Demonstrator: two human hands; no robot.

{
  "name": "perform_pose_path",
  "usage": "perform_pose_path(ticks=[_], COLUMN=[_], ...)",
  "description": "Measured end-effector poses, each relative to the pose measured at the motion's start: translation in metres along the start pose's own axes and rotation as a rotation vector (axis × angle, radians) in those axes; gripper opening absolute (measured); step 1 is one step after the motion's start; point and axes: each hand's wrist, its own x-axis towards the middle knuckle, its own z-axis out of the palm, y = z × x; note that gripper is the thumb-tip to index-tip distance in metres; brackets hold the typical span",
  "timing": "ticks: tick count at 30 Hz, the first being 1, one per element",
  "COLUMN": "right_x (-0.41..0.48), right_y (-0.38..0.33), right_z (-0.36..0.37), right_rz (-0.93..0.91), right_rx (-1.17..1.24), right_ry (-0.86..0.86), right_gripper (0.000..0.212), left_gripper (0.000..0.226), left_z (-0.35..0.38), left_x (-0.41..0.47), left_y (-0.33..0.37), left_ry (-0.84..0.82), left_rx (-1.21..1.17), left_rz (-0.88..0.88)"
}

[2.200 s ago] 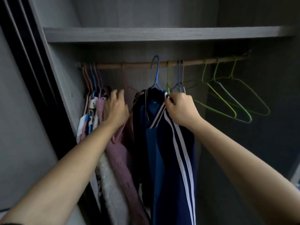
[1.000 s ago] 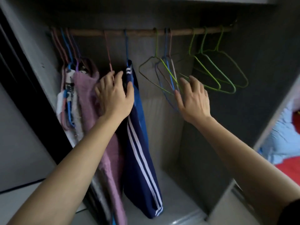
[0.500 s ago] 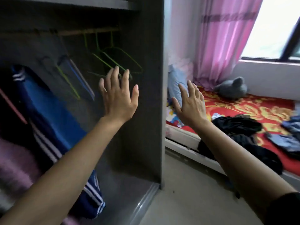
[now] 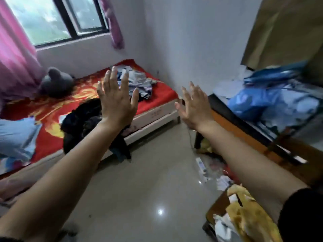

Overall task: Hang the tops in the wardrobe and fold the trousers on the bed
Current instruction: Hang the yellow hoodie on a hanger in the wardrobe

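Red bedding covers the bed [image 4: 162, 96]; a dark heap of clothes [image 4: 78, 119] spills over its near edge, and a paler heap [image 4: 139, 81] lies by the far corner. My left hand [image 4: 117, 100] and right hand [image 4: 195, 105] are raised, fingers spread, holding nothing.

clothes [image 4: 90, 117] on bed [image 4: 157, 95], table [image 4: 227, 109] right

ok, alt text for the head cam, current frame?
The left hand and right hand are held up empty, fingers spread, facing a bed with a red patterned cover. A dark heap of clothes spills over the bed's near edge, a paler heap lies farther back, and a grey plush toy sits under the window.
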Motion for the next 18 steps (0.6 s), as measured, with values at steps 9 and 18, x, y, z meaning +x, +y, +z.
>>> perform_pose_path(ticks=[9,18], right_x=[-0.147,-0.313], right_y=[0.201,0.232], right_z=[-0.073,-0.072], right_rz=[0.563,0.994], right_rx=[-0.288,-0.423], right_ry=[0.026,-0.096], right_gripper=[0.067,0.067], left_gripper=[0.064,0.065], left_z=[0.109,0.169], left_x=[-0.002,-0.084], left_y=[0.249,0.369], left_ry=[-0.297,-0.534], left_rx=[-0.360,-0.509], left_rz=[0.428,0.779])
